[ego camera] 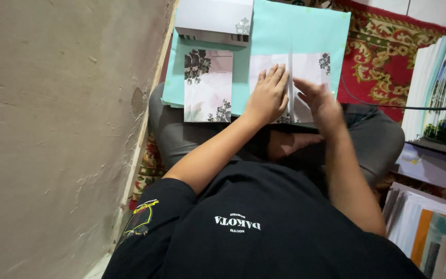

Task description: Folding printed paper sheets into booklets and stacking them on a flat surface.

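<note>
My left hand [268, 97] lies flat, fingers spread, gripping nothing, pressing the floral card [290, 85]; my right hand [320, 101] rests open-fingered on its raised centre fold, which runs away from me. The card sits on a mint folder [295, 31] across my lap, a second floral card [208, 85] left of it, wall beyond, red carpet [383, 46] right.

Two hands [295, 98], two floral cards [208, 85], one turquoise sheet [295, 31]

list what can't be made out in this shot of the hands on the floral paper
Head view:
- The floral sheet under the left hand and right hand: its near part is covered by them.
- The right hand is blurred; its finger contact is unclear.
- The paper stacks are cut off by the right edge.
</note>
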